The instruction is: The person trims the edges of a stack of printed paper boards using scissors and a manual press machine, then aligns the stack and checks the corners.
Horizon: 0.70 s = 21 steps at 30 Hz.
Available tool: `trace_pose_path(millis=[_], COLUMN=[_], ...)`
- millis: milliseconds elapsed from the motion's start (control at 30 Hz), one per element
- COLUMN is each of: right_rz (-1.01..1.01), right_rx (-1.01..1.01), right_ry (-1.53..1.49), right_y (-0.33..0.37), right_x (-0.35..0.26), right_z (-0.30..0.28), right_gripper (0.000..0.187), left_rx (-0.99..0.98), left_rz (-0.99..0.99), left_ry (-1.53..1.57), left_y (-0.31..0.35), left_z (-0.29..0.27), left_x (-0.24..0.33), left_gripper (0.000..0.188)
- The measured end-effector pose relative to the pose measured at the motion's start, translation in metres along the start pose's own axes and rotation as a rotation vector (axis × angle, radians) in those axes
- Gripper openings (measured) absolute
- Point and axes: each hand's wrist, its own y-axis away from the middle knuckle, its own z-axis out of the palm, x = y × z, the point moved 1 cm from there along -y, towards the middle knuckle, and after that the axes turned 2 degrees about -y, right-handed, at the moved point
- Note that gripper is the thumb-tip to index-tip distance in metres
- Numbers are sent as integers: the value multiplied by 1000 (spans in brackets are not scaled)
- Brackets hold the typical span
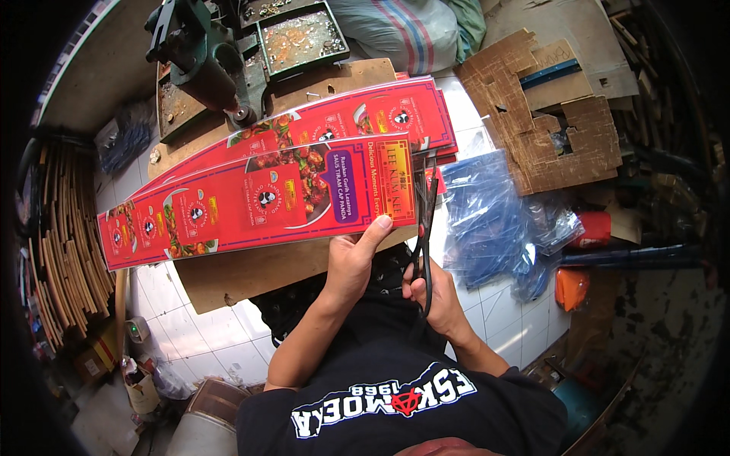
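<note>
My left hand (356,257) grips a long red printed plastic-covered banner strip (228,205) near its right end, thumb on top. The strip carries food pictures and a yellow panel, and stretches away to the left. In my right hand (437,296) is a pair of black-handled scissors (424,228), pointing away from me. Their blades stand right beside the strip's right edge; whether they touch it I cannot tell. Behind the held strip lie more red printed strips (414,114), stacked on the wooden board.
A dark green press machine (205,68) stands at the far left, beside a metal tray (300,38) of small rings. Clear blue plastic sheets (487,220) and cut brown cardboard (494,83) lie on the right. A wooden board (228,281) is under the strip. Stacked boards (72,251) line the left.
</note>
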Motion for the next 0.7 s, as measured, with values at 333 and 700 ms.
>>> trace_pose_path(millis=[333, 700], right_rz=[-203, -311], right_rx=[253, -5], right_ry=[-262, 236], right_y=[-21, -183], right_x=[16, -112], right_z=[-32, -54], right_gripper=[36, 24], left_rx=[-8, -32], left_rz=[8, -29], left_ry=[97, 50], left_y=[7, 7], left_z=[5, -4], left_x=[5, 2], left_gripper=[23, 37])
